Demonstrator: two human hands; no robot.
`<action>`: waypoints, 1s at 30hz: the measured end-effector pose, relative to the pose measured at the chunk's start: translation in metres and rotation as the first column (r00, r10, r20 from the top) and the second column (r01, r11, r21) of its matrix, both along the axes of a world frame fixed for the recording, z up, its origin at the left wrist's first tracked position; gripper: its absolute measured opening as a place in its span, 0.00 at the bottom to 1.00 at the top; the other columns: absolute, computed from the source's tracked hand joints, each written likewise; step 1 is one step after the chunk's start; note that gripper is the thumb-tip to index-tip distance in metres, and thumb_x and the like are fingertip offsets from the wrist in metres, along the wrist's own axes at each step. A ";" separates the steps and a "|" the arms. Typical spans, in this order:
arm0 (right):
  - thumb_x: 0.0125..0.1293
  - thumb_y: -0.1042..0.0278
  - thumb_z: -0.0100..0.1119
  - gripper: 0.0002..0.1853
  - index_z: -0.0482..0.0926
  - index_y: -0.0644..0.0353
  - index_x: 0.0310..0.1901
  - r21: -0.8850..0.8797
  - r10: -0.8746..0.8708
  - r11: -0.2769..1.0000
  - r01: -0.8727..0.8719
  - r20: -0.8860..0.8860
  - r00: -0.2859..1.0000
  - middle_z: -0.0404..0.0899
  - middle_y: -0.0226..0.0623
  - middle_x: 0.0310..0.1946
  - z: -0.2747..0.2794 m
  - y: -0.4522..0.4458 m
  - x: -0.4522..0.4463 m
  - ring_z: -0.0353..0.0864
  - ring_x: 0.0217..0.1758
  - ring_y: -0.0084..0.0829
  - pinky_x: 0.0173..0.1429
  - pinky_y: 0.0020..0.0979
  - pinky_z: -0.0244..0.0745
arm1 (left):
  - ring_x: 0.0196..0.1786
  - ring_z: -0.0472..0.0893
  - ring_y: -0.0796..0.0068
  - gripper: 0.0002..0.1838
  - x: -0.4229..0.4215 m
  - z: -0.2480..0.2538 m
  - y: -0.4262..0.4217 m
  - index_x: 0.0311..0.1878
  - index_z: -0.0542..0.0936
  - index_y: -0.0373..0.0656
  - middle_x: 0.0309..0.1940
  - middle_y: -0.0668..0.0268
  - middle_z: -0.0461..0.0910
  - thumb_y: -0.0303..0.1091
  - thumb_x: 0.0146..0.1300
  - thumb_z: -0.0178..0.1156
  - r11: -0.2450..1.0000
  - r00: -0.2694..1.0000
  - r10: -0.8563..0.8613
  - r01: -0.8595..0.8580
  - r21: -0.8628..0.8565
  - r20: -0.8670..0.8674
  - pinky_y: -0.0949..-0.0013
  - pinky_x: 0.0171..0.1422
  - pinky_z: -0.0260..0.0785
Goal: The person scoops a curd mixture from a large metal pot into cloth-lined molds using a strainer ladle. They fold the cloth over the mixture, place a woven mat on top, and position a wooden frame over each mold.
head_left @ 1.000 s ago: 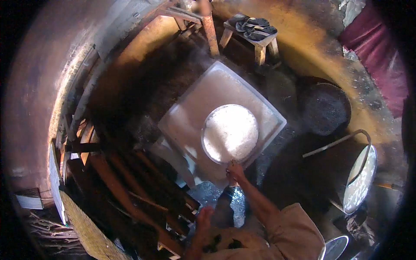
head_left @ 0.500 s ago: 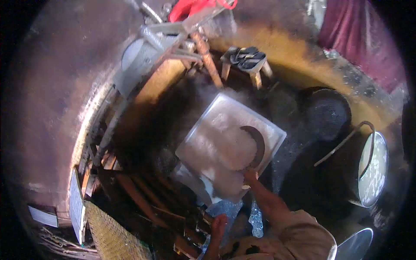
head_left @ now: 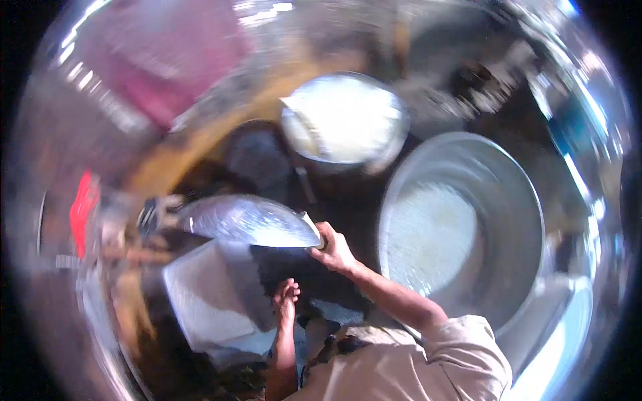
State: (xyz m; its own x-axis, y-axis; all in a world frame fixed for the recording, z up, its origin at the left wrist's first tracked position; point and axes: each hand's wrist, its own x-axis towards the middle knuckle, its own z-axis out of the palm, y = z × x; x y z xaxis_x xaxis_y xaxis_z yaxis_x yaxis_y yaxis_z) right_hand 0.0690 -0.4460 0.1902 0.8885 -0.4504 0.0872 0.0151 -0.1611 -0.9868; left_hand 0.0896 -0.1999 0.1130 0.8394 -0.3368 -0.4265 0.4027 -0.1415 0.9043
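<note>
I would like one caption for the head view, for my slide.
Right hand grips a shiny pan at its edge, left hand free, with a large metal pot nearby.

Right hand (head_left: 334, 248) grips tilted shiny metal pan (head_left: 247, 222) at one end. Left hand (head_left: 286, 297), fingers loosely bent, near pale square tray (head_left: 179, 301). Large deep metal pot (head_left: 509, 200) at right; bright round basin (head_left: 351, 117) beyond; blurred maroon cloth (head_left: 160, 60) upper left.

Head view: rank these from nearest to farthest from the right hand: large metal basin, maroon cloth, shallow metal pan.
1. Shallow metal pan: its rim is in the right hand, the pan reaching out to the left.
2. Large metal basin: just to the right.
3. Maroon cloth: far off at upper left.
</note>
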 end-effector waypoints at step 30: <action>0.53 0.69 0.56 0.21 0.69 0.56 0.51 0.284 -0.104 0.680 0.675 -0.875 0.473 0.75 0.40 0.19 -0.543 -0.291 -0.302 0.76 0.18 0.33 0.20 0.33 0.71 | 0.62 0.61 0.58 0.33 -0.098 -0.043 -0.239 0.62 0.57 0.29 0.61 0.47 0.59 0.52 0.68 0.35 0.674 0.982 0.024 -0.155 0.722 0.189 0.63 0.66 0.51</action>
